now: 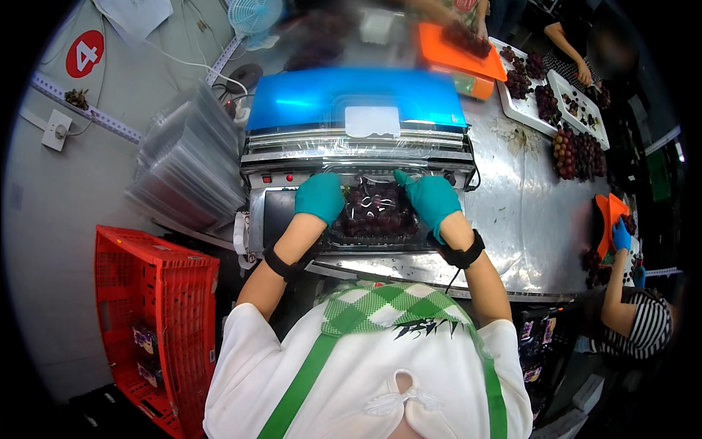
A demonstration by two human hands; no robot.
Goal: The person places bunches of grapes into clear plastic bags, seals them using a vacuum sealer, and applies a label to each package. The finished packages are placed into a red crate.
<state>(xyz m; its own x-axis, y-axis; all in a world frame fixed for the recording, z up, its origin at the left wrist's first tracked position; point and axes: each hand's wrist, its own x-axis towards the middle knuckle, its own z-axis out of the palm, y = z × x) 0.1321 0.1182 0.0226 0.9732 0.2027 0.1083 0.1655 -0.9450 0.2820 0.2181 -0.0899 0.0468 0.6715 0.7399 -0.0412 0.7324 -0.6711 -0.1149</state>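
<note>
A clear plastic clamshell box (375,239) of dark red grapes (378,211) lies before me on the front plate of a film-wrapping machine (356,104) with a blue cover. My left hand (320,198), in a teal glove, holds the box's left side near the hinge. At its right upper edge is my right hand (433,200), gloved alike, thumb pointing up along the rim. The clear lid stands raised behind the grapes, a white label (373,121) on it. Both wrists wear black bands.
Stacked clear plastic boxes (192,164) lean at the left, above a red crate (189,329). White trays (526,107) of grapes, an orange scale (460,52) and loose bunches (578,153) occupy the metal table's right side. Several people work around it.
</note>
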